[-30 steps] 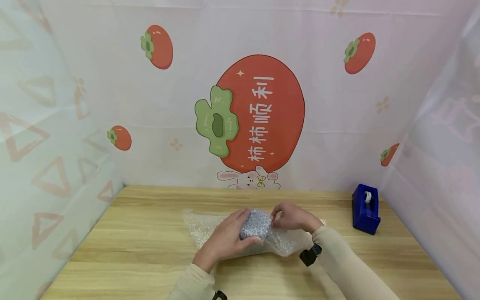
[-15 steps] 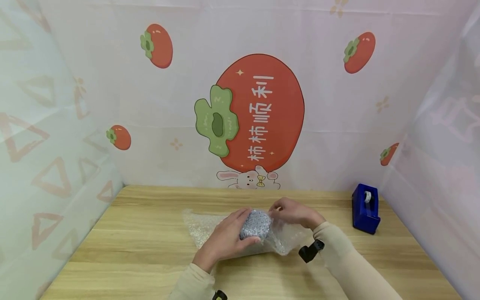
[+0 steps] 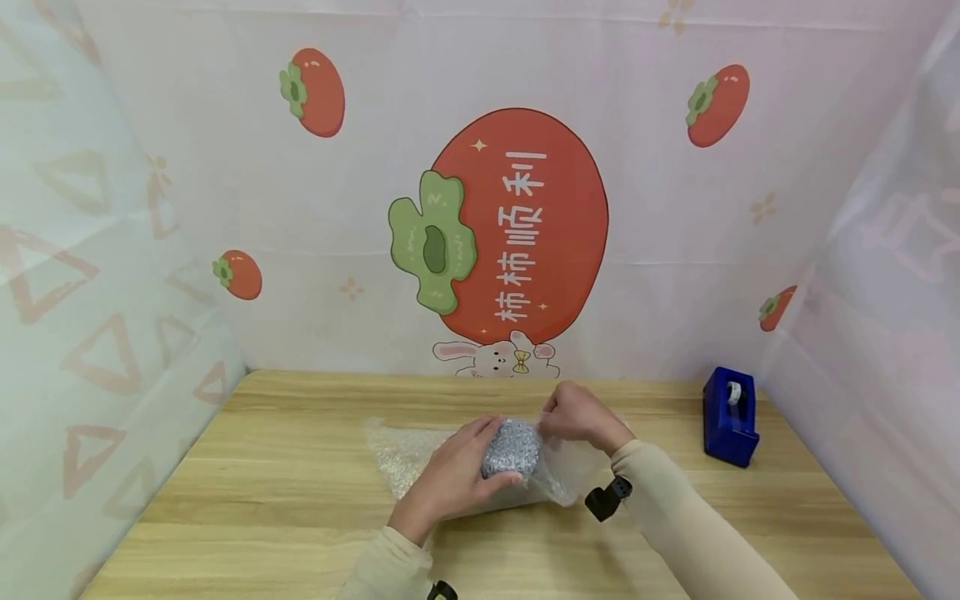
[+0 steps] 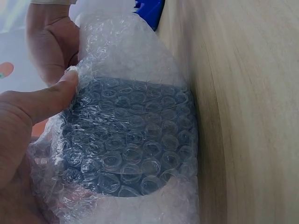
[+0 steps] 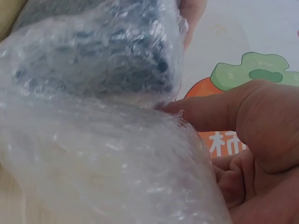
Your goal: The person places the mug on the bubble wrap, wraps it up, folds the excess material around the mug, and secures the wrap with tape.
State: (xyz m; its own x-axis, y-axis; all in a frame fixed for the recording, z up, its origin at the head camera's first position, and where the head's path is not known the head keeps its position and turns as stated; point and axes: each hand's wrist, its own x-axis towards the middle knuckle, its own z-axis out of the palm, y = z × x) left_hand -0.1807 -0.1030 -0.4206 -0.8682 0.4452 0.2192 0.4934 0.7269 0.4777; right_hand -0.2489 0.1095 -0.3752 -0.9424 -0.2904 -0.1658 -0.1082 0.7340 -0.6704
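Observation:
A dark blue-grey item (image 4: 131, 135) with a rounded end lies inside bubble wrap (image 3: 405, 450) on the table; its exact kind is hidden by the wrap. My left hand (image 3: 446, 475) grips the wrapped item, thumb on the near side and fingers over the far side. At the right end, my right hand (image 3: 581, 414) pinches the wrap beside the item. In the right wrist view its thumb (image 5: 210, 112) presses on the wrap where the loose, clear flap (image 5: 103, 168) meets the item, and the other fingers are curled below.
A blue tape dispenser (image 3: 729, 417) stands at the table's back right. The wooden table (image 3: 262, 492) ends at a white wall cloth (image 3: 660, 250) printed with persimmons, and similar cloths hang on both sides.
My right hand has shifted slightly left and up, its knuckles rising as it turns at the wrap's right end. The loose flap has moved with it. My left hand stays in place.

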